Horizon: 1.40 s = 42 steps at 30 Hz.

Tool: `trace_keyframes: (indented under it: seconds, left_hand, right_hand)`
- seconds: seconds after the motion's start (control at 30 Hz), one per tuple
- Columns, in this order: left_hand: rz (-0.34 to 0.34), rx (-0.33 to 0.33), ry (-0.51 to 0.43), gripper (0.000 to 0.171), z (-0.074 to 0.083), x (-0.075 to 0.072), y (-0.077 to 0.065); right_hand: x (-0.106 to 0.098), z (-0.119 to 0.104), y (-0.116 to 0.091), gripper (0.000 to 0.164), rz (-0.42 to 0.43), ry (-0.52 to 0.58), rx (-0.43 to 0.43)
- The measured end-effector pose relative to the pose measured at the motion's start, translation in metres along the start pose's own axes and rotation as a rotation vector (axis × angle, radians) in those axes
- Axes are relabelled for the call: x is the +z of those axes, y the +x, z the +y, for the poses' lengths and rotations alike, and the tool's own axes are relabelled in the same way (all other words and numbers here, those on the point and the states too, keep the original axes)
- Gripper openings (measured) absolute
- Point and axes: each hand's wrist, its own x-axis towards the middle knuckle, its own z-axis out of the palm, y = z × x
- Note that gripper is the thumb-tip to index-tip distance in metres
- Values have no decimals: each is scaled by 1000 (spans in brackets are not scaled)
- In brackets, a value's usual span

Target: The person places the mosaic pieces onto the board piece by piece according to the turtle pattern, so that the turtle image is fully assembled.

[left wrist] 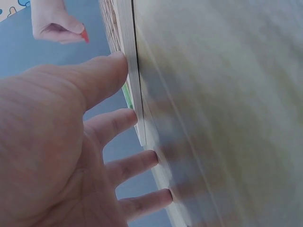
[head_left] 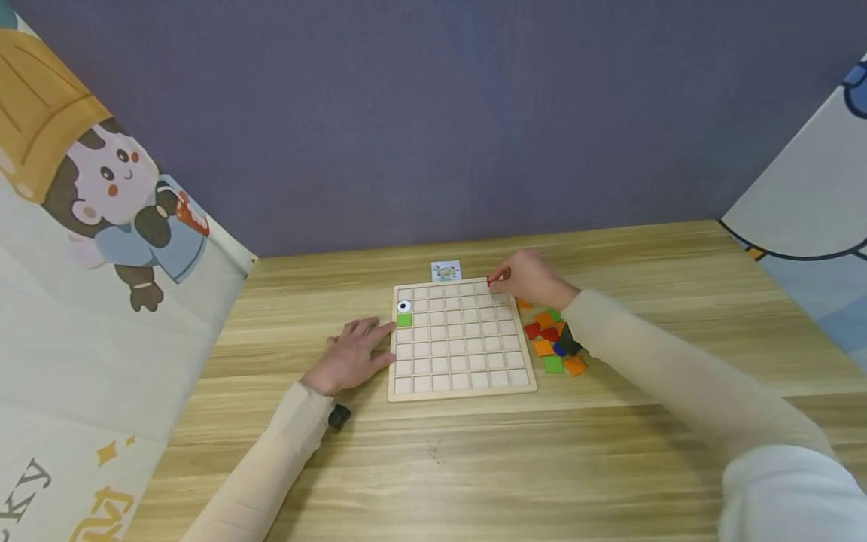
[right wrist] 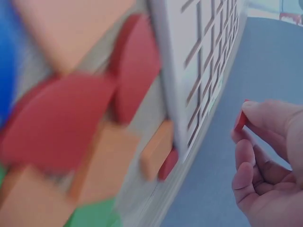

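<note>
A wooden grid board (head_left: 460, 394) lies on the table. My right hand (head_left: 531, 275) is over its far right corner, pinching a small red piece (right wrist: 240, 120) between thumb and forefinger. At the board's left edge, my left hand (head_left: 351, 355) has its fingers spread, with thumb and fingertips (left wrist: 127, 115) right at the rim. Two cells in the left column are filled: a white disc with a black dot (head_left: 403, 306) sits just beyond a green square (head_left: 403, 320).
Loose pieces lie right of the board, among them a green square (head_left: 553, 365), an orange square (head_left: 544, 348), a red piece (head_left: 533, 331) and a blue one (head_left: 558, 349). A small printed card (head_left: 445, 271) rests behind the board. A dark panel (head_left: 447, 135) rises at the back.
</note>
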Motion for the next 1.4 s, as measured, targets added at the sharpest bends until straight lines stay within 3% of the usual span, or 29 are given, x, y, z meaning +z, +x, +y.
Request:
trace_keyframes:
  seconds: [0.47, 0.67, 0.9, 1.2, 1.4]
  left_hand:
    - [2, -5, 1, 61, 0, 1, 0]
    - [-11, 1, 6, 61, 0, -1, -2]
    - [-23, -2, 11, 61, -1, -3, -5]
    - [-21, -3, 13, 61, -2, -2, -5]
    - [-17, 5, 21, 62, -2, -1, -4]
  right_hand:
    - [54, -57, 41, 7, -82, -45, -205]
    - [73, -74, 48, 7, -127, 20, -187]
    - [86, -81, 50, 11, -91, 4, -146]
    - [90, -89, 49, 15, -106, -20, -125]
    - [87, -84, 49, 15, -136, -42, -209]
